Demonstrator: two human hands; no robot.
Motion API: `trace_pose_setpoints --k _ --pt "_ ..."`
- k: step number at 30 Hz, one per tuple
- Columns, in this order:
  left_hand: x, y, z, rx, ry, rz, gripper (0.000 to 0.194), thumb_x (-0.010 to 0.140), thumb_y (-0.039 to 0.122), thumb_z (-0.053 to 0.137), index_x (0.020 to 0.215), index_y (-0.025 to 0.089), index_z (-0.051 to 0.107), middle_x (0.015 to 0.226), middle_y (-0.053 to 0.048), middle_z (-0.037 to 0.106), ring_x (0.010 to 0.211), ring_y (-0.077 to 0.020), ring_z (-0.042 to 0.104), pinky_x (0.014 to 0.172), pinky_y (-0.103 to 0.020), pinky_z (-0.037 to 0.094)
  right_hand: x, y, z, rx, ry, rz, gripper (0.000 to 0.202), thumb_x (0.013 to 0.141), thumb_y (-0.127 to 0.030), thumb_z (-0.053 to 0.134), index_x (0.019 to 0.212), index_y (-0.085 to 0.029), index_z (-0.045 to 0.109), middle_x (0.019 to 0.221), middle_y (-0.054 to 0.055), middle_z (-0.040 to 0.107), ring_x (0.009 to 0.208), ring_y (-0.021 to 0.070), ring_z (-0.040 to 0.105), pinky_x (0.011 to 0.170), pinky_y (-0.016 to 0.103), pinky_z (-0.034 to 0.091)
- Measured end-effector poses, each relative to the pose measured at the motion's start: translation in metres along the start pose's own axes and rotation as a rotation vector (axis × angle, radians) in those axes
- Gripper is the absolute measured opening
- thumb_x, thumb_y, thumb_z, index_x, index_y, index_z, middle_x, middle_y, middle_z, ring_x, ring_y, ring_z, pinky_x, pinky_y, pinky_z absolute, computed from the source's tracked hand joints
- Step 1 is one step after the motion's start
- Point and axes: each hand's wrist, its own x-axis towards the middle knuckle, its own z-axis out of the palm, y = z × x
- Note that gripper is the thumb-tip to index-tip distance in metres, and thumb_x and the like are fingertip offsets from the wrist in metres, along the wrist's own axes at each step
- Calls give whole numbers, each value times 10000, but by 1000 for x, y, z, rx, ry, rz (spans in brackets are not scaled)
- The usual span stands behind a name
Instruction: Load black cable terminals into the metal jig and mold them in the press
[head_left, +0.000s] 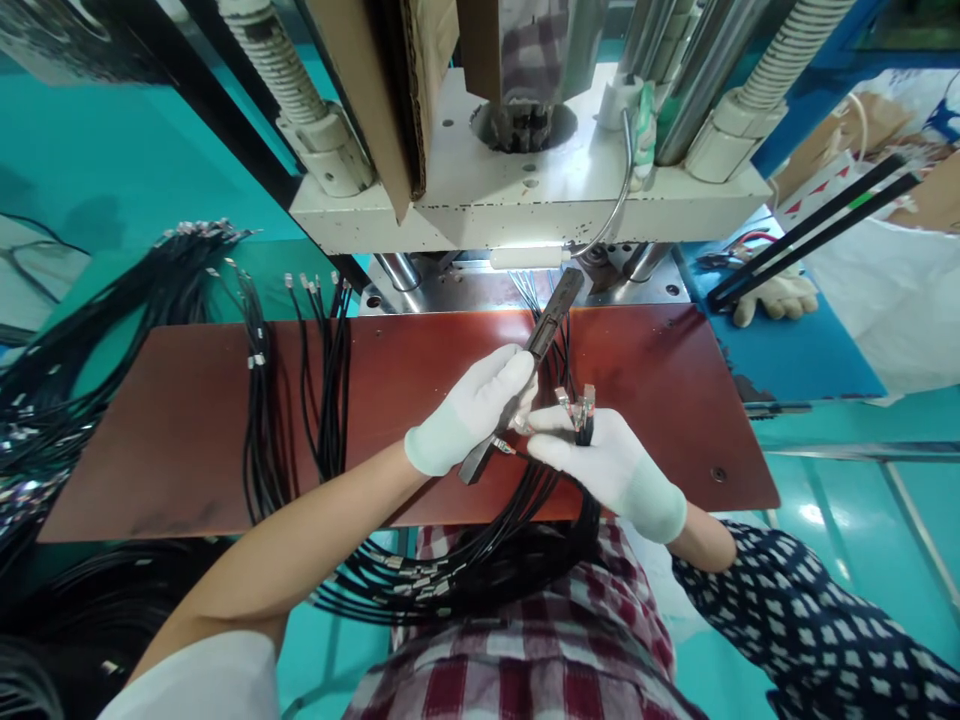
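My left hand, in a white glove, is closed round a long dark metal bar that slants from lower left to upper right over the board. My right hand, gloved too, grips several black cables whose clear plug ends stick up above the fingers. Its thumb and fingertips reach to the bar's lower part, close to the left fingers. One cable plug lies against the bar there. From the right hand the cables hang in a loop over the board's front edge.
A reddish-brown board spans the front of a white press. More cable bundles lie on its left, with a large pile beyond. On the blue surface at right are a glove and two black rods.
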Motion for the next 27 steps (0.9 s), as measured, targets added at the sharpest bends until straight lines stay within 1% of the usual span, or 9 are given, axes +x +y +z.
trace_pose_setpoints --k 2,4,8,13,16,19,20,22,27 --pt "0 0 0 -19 -25 -2 437 986 540 410 757 170 452 664 27 460 553 -80 440 529 -229 384 3 0 3 95 26 66 153 841 -297 655 844 -170 740 722 -8 646 672 123 555 675 268 463" --pt "0 -1 0 -37 -30 5 438 985 538 416 749 171 451 658 29 453 551 -79 428 527 -229 379 7 -2 7 147 31 71 157 824 -297 667 779 -156 718 656 -19 590 623 106 498 633 259 430" --pt "-2 -3 0 -51 3 -2 426 988 531 416 764 172 469 649 30 447 556 -83 407 545 -241 378 11 -8 13 181 36 -18 212 793 -254 669 625 -155 585 688 -7 589 686 117 518 695 262 442" --pt "-4 0 4 -21 65 -27 415 993 521 404 765 178 459 641 25 451 573 -98 410 559 -261 383 13 -9 17 155 18 42 176 779 -274 650 671 -154 579 731 1 588 725 134 519 740 284 447" --pt "-5 -2 8 128 154 -12 402 1000 511 389 764 189 440 658 25 446 594 -107 422 581 -272 390 13 -6 19 34 53 55 182 798 -294 628 679 -170 567 711 -5 578 713 144 516 729 293 441" --pt "-6 -5 8 423 293 91 348 1003 466 415 779 200 423 674 28 456 629 -115 440 651 -287 395 12 -1 23 -114 138 46 126 812 -283 610 740 -181 591 753 9 621 755 172 559 760 314 454" --pt "-6 -5 8 494 307 121 330 1002 454 425 789 203 421 679 28 466 637 -118 446 668 -291 394 12 1 23 -129 150 35 118 824 -287 606 768 -182 599 790 16 642 782 181 576 781 321 459" --pt "-5 -3 6 510 269 141 323 1001 461 425 805 204 424 693 24 483 639 -120 452 664 -289 393 9 5 24 -99 149 20 143 861 -325 601 828 -186 600 846 23 663 814 183 590 801 322 464" --pt "-3 6 4 159 107 80 397 990 533 404 784 197 451 649 25 472 582 -108 450 597 -257 408 2 11 21 133 244 -82 174 952 -372 533 938 -198 527 845 -1 603 729 121 513 740 270 458"
